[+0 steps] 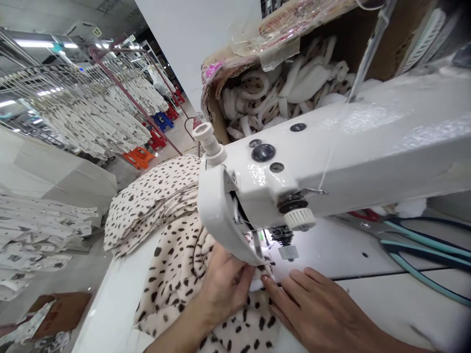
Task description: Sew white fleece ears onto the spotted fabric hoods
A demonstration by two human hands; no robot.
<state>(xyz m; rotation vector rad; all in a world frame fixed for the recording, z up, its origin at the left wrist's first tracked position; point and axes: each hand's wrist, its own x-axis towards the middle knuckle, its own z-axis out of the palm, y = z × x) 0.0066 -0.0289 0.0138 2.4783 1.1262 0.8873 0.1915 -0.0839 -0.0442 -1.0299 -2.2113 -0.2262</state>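
Note:
My left hand (225,284) is closed in a pinch on a pale spotted fleece-like fabric (176,260), just left of the sewing machine's needle area. My right hand (312,306) lies flat on the other side, fingers stretched out, its index fingertip pressing the fabric edge. Between and above both hands stands the head of a white sewing machine (257,171). A lamp lights the spot under it. The needle and presser foot are mostly hidden behind the machine's white front guard (221,211).
Folded spotted fabric (154,191) is stacked behind my left hand. Teal-handled scissors (415,250) lie at the right on the table. A cardboard box (213,98) of white and spotted pieces stands behind the machine. Garments (95,113) hang on racks at the left, near plastic stools (139,157).

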